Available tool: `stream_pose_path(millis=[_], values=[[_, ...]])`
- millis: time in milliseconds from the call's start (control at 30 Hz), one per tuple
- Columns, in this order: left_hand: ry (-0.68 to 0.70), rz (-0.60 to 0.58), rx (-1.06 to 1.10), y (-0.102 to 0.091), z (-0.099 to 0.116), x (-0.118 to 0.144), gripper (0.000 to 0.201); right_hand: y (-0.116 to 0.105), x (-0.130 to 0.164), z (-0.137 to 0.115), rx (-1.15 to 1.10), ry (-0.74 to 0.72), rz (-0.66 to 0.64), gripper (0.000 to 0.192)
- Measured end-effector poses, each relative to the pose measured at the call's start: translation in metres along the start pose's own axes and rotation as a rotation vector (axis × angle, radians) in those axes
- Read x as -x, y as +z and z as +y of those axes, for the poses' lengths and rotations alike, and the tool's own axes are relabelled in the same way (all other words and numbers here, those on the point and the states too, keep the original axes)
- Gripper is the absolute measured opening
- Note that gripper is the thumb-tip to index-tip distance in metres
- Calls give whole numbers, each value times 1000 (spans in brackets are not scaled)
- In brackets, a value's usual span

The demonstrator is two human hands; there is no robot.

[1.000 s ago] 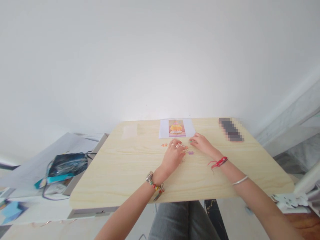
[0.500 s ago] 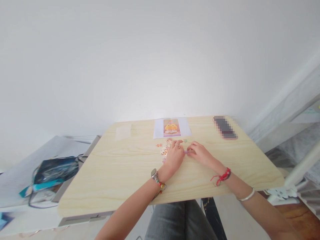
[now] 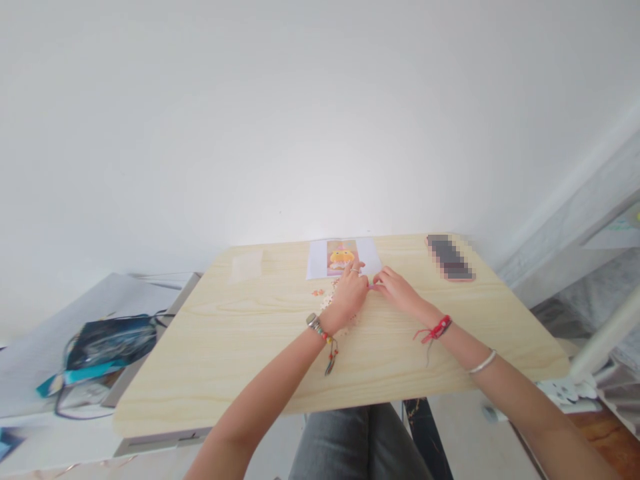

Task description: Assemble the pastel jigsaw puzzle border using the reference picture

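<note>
Resting on the pale wooden tabletop (image 3: 240,347), the left hand (image 3: 349,291) and the right hand (image 3: 393,288) met fingertip to fingertip just in front of a white sheet (image 3: 370,252) with a printed picture of a yellow figure. Something small seemed to be pinched between the two hands where they touched, but it was too tiny to make out, so whether either hand actually gripped it could not be told. A scatter of small coloured pieces (image 3: 325,297), orange and pale, lay on the tabletop just to the left of the left hand, partly hidden under it. A phone (image 3: 449,257) lay near the far right corner, well apart from the hands. A translucent plastic scrap (image 3: 246,265) lay toward the far left of the tabletop. A dark bag (image 3: 111,340) sat on a lower surface to the left.
</note>
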State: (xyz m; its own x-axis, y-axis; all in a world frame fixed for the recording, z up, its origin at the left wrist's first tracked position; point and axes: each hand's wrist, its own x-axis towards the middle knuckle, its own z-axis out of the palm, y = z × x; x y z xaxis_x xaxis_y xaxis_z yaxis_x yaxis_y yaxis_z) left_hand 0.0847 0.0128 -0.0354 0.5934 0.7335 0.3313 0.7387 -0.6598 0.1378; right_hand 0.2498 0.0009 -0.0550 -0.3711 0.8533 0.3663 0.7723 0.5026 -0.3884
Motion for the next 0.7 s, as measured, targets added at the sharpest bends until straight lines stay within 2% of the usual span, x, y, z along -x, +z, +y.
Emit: stream_pose_path(millis=[167, 300, 400, 500, 600, 700], values=[[10, -17, -1, 9, -8, -18, 15, 8, -11, 11, -96, 80, 20, 3], [-8, -9, 15, 2, -5, -10, 12, 5, -6, 9, -123, 102, 33, 5], [-93, 61, 69, -20, -9, 17, 4, -7, 0, 1, -129, 100, 62, 12], [-194, 120, 154, -43, -22, 62, 8, -17, 8, -15, -145, 45, 28, 14], [-327, 77, 190, -54, -39, 104, 11, -16, 10, -41, -157, -44, -75, 16], [-459, -66, 239, -55, -49, 126, 17, -4, 0, -69, -132, -96, -166, 15]])
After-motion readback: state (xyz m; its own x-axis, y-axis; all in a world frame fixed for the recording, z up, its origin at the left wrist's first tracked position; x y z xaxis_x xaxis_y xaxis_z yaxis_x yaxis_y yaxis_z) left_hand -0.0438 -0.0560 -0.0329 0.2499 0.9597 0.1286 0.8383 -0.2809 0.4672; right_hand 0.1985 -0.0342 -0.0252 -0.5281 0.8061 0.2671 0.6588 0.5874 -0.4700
